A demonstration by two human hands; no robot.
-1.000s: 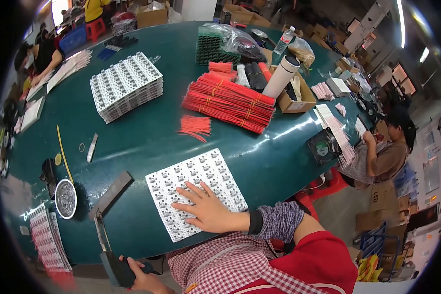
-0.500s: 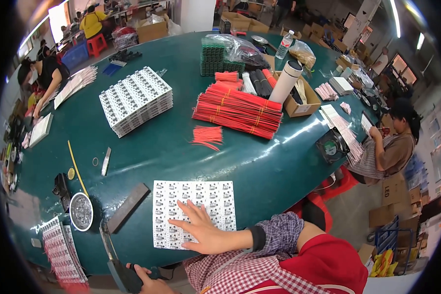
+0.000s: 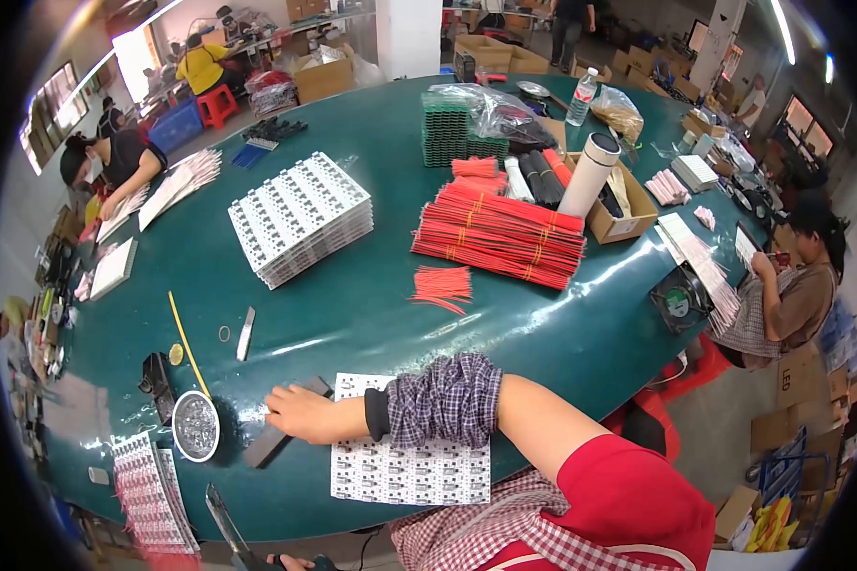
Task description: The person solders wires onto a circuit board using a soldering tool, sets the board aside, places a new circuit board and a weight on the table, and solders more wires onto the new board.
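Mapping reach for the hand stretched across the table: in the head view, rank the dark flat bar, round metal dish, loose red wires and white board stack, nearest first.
From the right hand:
1. Dark flat bar, right under it.
2. Round metal dish, just to its left.
3. Loose red wires, up and right.
4. White board stack, far side of the table.

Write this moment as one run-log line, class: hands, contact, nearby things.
right hand: on dark flat bar | forearm: across white component sheet | left hand: at lower edge, grip unclear | nearby: round metal dish

Green table (image 3: 352,324), red wire bundles (image 3: 500,238); white panel sheet (image 3: 400,466) — plaid sleeve (image 3: 443,400)
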